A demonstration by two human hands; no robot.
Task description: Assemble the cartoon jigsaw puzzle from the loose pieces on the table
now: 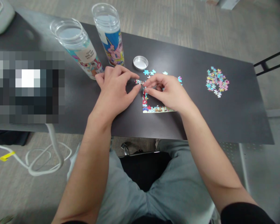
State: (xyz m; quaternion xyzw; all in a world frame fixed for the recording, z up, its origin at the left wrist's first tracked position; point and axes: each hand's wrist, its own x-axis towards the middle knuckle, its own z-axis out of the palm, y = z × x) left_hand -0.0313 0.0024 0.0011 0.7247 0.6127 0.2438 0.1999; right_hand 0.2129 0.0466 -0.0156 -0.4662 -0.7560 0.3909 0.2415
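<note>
A small puzzle piece (138, 81) is between the thumb and index fingertip of my left hand (115, 90), whose other fingers rest bent on the dark table. Close beside it, my right hand (169, 91) has thumb and index finger closed at another puzzle piece (144, 90) along the left side of the partly joined puzzle border (145, 104). That border runs down the left and along the bottom in an L shape. My right hand and wrist hide part of its inside and right side. Several loose blue pieces (152, 72) lie above my right hand.
Two clear plastic canisters with printed labels, a left canister (85, 53) and a right canister (113, 43), stand behind my left hand. Near them lies a round metal lid (140, 63). A heap of mixed puzzle pieces (217, 81) is on the right. A white cable (52, 146) hangs at left.
</note>
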